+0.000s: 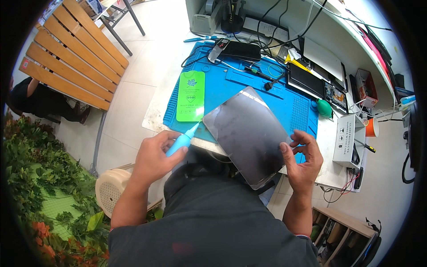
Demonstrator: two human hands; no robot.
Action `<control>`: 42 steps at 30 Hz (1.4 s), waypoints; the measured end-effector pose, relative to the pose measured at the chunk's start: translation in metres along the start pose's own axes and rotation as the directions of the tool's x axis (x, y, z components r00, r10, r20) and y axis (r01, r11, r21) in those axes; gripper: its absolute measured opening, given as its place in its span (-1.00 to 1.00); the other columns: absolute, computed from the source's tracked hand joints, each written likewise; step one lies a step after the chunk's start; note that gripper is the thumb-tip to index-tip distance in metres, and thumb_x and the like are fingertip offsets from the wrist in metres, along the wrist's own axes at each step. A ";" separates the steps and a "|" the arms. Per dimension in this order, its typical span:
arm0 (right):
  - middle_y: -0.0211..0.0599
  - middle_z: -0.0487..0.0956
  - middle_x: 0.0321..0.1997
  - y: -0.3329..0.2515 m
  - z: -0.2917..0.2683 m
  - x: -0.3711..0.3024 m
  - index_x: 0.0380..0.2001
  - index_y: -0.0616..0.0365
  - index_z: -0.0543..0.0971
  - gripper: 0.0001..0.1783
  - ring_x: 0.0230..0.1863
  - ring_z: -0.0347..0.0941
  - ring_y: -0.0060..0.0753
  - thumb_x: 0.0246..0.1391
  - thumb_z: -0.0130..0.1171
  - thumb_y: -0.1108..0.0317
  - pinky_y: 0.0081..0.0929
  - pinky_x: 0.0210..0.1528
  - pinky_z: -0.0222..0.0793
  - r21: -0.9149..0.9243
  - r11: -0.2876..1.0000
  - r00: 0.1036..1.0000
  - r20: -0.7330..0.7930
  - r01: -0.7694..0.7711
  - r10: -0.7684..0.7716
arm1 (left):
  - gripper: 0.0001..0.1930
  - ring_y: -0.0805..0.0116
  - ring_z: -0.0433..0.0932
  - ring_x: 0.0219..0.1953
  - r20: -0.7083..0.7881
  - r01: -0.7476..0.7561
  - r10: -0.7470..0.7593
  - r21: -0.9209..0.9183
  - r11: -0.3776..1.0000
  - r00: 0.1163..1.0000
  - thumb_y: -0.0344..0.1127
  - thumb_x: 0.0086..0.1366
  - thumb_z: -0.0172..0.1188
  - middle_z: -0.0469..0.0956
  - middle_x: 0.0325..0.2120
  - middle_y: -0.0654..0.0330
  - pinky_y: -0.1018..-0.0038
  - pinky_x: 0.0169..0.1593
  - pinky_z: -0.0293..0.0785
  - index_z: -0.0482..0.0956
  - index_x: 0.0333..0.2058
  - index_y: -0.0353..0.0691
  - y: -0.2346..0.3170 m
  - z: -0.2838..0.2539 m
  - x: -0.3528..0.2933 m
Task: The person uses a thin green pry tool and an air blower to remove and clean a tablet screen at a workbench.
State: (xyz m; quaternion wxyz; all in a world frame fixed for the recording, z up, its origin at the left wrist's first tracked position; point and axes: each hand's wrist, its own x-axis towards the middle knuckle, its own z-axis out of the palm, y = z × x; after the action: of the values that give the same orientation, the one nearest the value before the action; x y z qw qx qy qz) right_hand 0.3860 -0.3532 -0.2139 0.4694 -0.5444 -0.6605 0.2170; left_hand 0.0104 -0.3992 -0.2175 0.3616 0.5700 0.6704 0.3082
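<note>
Hiding its base, left hand grips blue bottle; right hand, fingers apart, overlaps dark tablet at right.

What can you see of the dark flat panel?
The dark panel is a glossy, glass-like rectangle with rounded corners and a grayish sheen. It sits diagonally, far part over the blue mat, near corner jutting past the bench. The thumb of the right hand seems to touch its right side; the blue bottle points at its left corner.
</note>
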 end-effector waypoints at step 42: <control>-0.34 0.70 -0.27 0.119 -0.103 -0.019 -0.04 0.29 0.70 -0.64 -0.26 0.62 -0.55 0.36 0.53 0.20 -0.51 -0.25 0.62 -0.332 0.896 0.883 -0.454 -0.294 0.121 | -0.03 0.25 0.76 -0.30 -0.155 0.083 -0.055 0.183 0.980 0.986 0.36 0.16 0.63 0.76 -0.33 0.02 0.38 -0.22 0.70 0.70 0.15 -0.53 -0.005 -0.022 0.091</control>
State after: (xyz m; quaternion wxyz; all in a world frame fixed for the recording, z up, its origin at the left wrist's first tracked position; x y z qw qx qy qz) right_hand 0.5353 -0.3570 -0.2682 0.4561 -0.7297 -0.5095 0.0080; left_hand -0.0186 -0.3107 -0.2223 0.2653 0.5535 0.7411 0.2720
